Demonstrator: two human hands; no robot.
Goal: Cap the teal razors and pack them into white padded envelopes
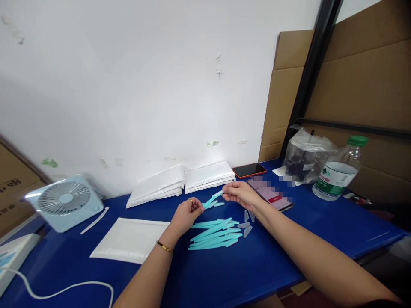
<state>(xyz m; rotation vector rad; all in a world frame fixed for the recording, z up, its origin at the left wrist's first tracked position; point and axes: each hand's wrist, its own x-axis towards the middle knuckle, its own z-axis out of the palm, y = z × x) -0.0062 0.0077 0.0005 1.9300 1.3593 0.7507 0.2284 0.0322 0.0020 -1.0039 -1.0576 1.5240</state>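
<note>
Between my two hands is a turquoise eyebrow razor [210, 200], held up above the table. My left hand [189, 212] pinches its handle end, and my right hand [240, 193] grips the pale translucent cap [218, 193] at the blade end. Whether the cap is fully seated cannot be made out. Just below lies a loose pile of turquoise eyebrow razors [215, 235], handles mostly to the left. Several loose translucent caps [247, 231] are scattered to the right of the pile. Another razor or two lie behind the held one, partly hidden.
A white padded envelope [128, 240] lies left of my left hand. Two stacks of envelopes [157, 187] rest against the wall. Phones [249, 170], a bagged drink cup [305, 156] and a water bottle [337, 173] are at right. A fan [67, 201] and white cable [80, 283] are at left.
</note>
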